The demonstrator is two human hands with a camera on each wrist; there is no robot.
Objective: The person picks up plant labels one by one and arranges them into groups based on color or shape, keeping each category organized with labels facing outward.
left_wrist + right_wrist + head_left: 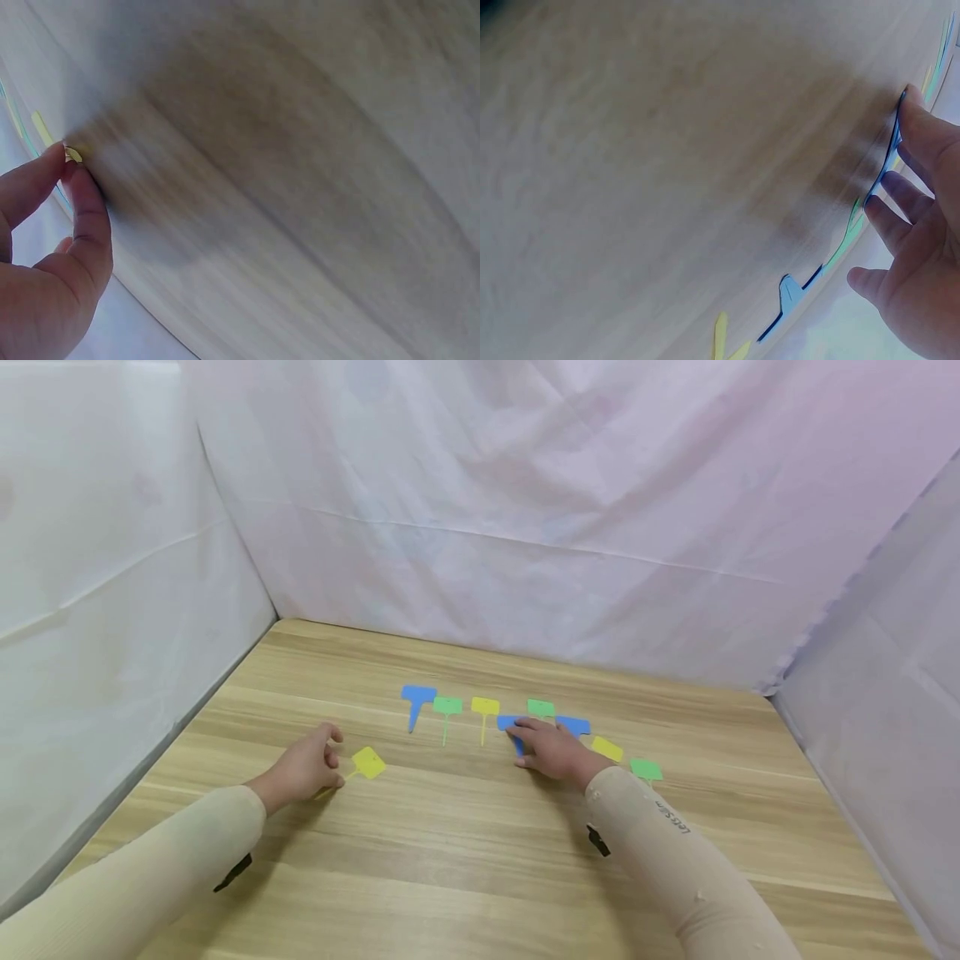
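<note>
My left hand [303,766] pinches the thin stem of a yellow plant label [369,763] between thumb and fingertips, low over the table. Its square head points away to the right; the left wrist view shows the pinched stem [73,154]. Over the row of labels, my right hand [553,750] holds a blue T-shaped plant label [507,722], with the thumb near its pointed end and the fingers at its wide head. That hand covers part of the blue label. In the right wrist view the label [889,154] runs edge-on between thumb and fingers.
Left of the right hand lie a blue T-shaped label [417,695], a green one [447,705] and a yellow one [485,706]. Behind and right of it are green [541,708], blue [574,725], yellow [607,748] and green [647,769] labels. White cloth [480,585] walls the wooden table [420,877].
</note>
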